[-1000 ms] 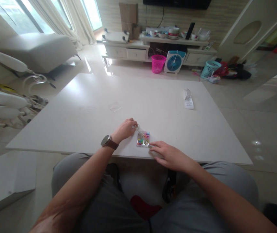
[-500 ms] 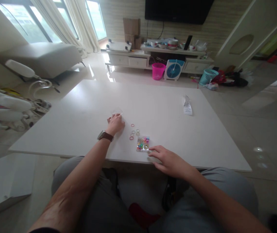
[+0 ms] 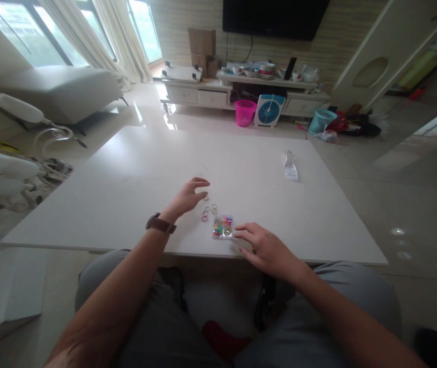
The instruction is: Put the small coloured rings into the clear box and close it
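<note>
A small clear compartment box with colourful small pieces sits near the table's front edge. Just beyond its left corner lie several thin rings, some pinkish, some pale. My left hand hovers over the table at the back left of the rings, fingers apart and holding nothing; its thumb tip is near the farthest ring. To the right of the box is my right hand, palm down with its fingers spread toward the box's right side and nothing in them.
A crumpled white paper slip lies at the table's back right. The white table ends close to my knees. Pale lamp arms stand past its left edge. A pink basket and a blue fan are on the floor beyond.
My left hand has moved right, toward the rings, away from the faint clear item it was touching, and its fingers have spread. My right hand has barely shifted beside the box.
</note>
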A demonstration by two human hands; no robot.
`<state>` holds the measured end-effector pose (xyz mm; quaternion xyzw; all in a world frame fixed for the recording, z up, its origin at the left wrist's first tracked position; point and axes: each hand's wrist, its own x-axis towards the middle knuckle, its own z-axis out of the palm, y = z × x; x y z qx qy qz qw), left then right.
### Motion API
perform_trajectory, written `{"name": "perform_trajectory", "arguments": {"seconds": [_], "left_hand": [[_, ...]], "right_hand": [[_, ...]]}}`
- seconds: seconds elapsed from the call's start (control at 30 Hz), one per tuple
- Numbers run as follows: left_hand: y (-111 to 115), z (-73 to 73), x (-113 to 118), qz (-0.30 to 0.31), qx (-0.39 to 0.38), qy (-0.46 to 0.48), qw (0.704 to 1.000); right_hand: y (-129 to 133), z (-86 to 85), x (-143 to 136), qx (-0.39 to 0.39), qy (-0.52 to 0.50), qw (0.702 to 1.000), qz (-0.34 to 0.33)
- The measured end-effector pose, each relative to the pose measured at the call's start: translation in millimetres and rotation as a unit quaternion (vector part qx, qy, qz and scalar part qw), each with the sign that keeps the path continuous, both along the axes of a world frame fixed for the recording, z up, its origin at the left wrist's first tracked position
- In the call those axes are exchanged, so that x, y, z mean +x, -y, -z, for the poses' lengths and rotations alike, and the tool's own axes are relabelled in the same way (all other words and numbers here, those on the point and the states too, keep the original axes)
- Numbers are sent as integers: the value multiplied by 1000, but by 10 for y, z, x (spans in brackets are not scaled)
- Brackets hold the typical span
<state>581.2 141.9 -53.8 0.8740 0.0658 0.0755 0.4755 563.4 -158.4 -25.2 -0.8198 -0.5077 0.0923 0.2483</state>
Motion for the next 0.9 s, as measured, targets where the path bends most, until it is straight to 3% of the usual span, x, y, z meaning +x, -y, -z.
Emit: {"name": "perform_trajectory", "arguments": {"seconds": [0.1, 0.2, 0.4, 0.53, 0.67, 0.77, 0.83, 0.9], "left_hand": [[245, -202, -224, 113, -217, -12, 969], [402, -290, -371, 188, -343, -83, 917], [592, -259, -418, 302, -474, -144, 814], [660, -257, -452, 328, -487, -164, 793], [624, -305, -448, 314, -462, -161, 813], [510, -289, -389, 224, -404, -113, 880], [399, -226, -341, 144, -283, -98, 943], [277, -137, -306, 72, -113, -77, 988]], "right_hand": [[1, -6, 59, 86, -2, 994, 74], [-10, 3, 109, 168, 2, 976, 139], [-63, 56, 101, 180, 8, 977, 115], [-75, 93, 92, 170, 32, 978, 113], [-62, 93, 131, 174, 29, 976, 130], [-48, 120, 179, 192, 1, 966, 171], [-36, 165, 212, 207, -18, 959, 194], [-22, 221, 243, 215, -39, 955, 199]]}}
